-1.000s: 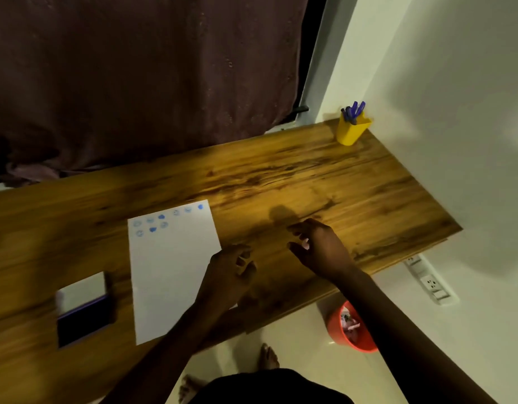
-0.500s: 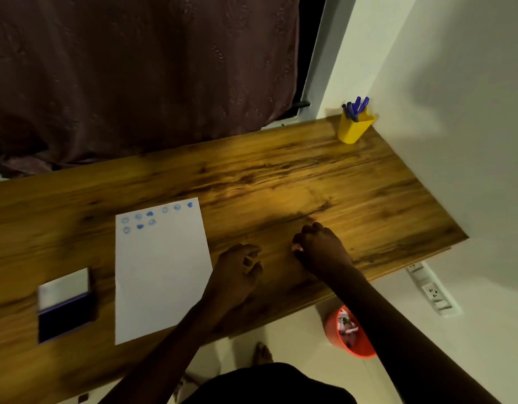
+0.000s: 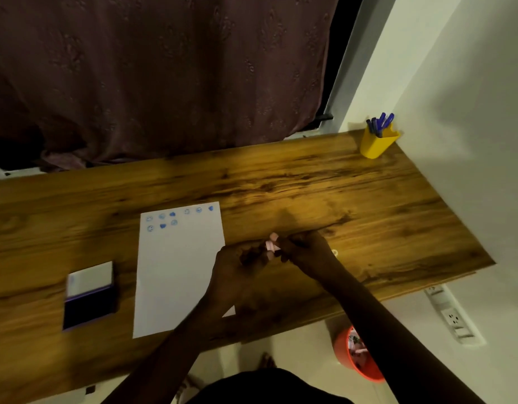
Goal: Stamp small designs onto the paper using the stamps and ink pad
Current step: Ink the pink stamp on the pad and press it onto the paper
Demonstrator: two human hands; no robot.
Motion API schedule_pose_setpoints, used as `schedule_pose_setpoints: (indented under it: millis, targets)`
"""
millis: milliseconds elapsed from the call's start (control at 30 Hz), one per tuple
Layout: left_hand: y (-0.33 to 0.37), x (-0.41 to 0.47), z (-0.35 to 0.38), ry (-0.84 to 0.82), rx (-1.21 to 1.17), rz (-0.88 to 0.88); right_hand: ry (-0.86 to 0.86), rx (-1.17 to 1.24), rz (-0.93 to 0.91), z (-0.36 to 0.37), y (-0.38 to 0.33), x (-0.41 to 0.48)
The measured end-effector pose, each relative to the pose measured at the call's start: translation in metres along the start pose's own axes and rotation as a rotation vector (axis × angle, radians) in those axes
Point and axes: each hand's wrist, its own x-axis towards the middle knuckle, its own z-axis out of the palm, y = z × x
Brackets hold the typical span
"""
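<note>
Head view: a person is standing at a wooden tabletop, both forearms reaching up and forward from the bottom edge and converging just right of the paper. The left hand is lying over the paper's right edge, fingers curled inward toward the right hand, whose knuckles are facing up with the wrist bent slightly down. The two hands are meeting fingertip to fingertip, and small pale pink stamps are showing between them; both hands are pinching at these pieces, though blur is hiding exactly which fingers are bearing on which piece. One pink piece is sticking up above the fingers.

The paper is lying flat, long side running away from the person, carrying a cluster of small blue prints along its far edge: faces and solid shapes in two short rows. The rest of the sheet is showing blank. The ink pad is sitting open to the left of the paper, apart from it, dark pad toward the person and pale lid folded back.

A yellow cup with blue pens is standing at the far right corner against the wall. An orange bucket is resting on the floor below the tabletop's near edge, under the right forearm.
</note>
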Motion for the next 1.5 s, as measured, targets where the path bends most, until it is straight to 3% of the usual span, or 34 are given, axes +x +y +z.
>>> schedule_pose_setpoints:
  millis: [133,233,467,667,933,1233,1500]
  targets:
    - [0.001,-0.007,-0.025,0.037,-0.101,0.021,-0.09,0.071,0.016,0.017,-0.011,0.001]
    - [-0.002,-0.012,-0.049,0.076,-0.163,0.018,-0.209,0.128,-0.074,0.03,-0.027,0.001]
    - [-0.026,-0.034,-0.12,0.272,-0.155,-0.13,-0.283,0.117,-0.166,0.081,-0.074,0.007]
    - [-0.042,-0.063,-0.196,0.515,-0.176,-0.255,-0.273,-0.11,-0.259,0.158,-0.103,0.013]
    - [-0.075,-0.107,-0.285,0.673,-0.206,-0.279,-0.489,-0.551,-0.587,0.269,-0.13,0.007]
    - [-0.101,-0.124,-0.322,0.71,-0.157,-0.327,-0.621,-0.849,-0.708,0.33,-0.134,0.001]
    - [-0.103,-0.115,-0.325,0.654,-0.178,-0.29,-0.584,-0.944,-0.688,0.345,-0.124,-0.006]
